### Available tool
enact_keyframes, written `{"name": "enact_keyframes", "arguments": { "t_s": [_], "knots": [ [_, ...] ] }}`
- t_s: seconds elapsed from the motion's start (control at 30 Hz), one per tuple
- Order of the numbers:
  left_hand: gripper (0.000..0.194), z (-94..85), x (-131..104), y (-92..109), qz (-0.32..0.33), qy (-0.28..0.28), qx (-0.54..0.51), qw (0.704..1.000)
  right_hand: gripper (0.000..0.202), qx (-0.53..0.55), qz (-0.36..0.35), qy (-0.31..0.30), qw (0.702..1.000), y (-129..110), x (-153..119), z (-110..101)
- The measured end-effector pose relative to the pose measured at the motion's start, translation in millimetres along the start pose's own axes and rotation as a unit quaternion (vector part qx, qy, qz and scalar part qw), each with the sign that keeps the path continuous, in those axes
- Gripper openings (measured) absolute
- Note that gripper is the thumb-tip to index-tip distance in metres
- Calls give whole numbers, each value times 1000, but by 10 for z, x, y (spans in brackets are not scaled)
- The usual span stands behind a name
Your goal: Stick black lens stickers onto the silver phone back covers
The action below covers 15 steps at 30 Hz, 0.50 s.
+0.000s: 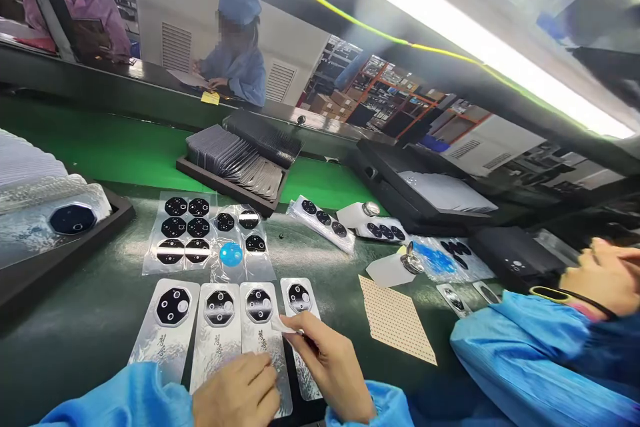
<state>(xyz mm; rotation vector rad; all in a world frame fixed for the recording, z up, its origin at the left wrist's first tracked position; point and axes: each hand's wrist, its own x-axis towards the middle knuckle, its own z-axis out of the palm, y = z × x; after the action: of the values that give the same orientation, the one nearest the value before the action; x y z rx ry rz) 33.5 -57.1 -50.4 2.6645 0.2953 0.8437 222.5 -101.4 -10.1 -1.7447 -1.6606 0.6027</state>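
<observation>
Four silver phone back covers lie side by side before me: the leftmost cover (167, 340), the second cover (217, 337), the third cover (260, 340) and the rightmost cover (311, 380). Each has a black camera plate with ring-shaped openings. My left hand (237, 390) rests over the lower parts of the second and third covers, fingers curled; whatever is under them is hidden. Between thumb and index finger, my right hand (330, 363) pinches a small white wipe (282, 326) at the edge of the third cover, just below its camera plate.
Behind the covers lie clear sheets of black camera plates (186, 227) with a blue disc (231, 254). White bottles (393, 269), a dotted tan sheet (400, 320) and a black tray of covers (235, 167) stand further off. At right are a co-worker's blue-sleeved arms (530, 340).
</observation>
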Motion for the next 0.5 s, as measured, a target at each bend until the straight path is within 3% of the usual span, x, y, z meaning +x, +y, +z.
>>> {"name": "enact_keyframes", "arguments": {
  "t_s": [0.07, 0.2, 0.5],
  "knots": [
    [13, 23, -33, -18, 53, 20, 115, 992, 25, -158, -81, -15, 984, -12, 75, -36],
    [25, 33, -49, -41, 33, 6, 168, 985, 15, -351, -145, -66, 923, -82, 235, -48],
    [23, 4, -33, -61, 37, 6, 159, 987, 13, -440, -172, -149, 869, -247, 484, -63]
  ]
}}
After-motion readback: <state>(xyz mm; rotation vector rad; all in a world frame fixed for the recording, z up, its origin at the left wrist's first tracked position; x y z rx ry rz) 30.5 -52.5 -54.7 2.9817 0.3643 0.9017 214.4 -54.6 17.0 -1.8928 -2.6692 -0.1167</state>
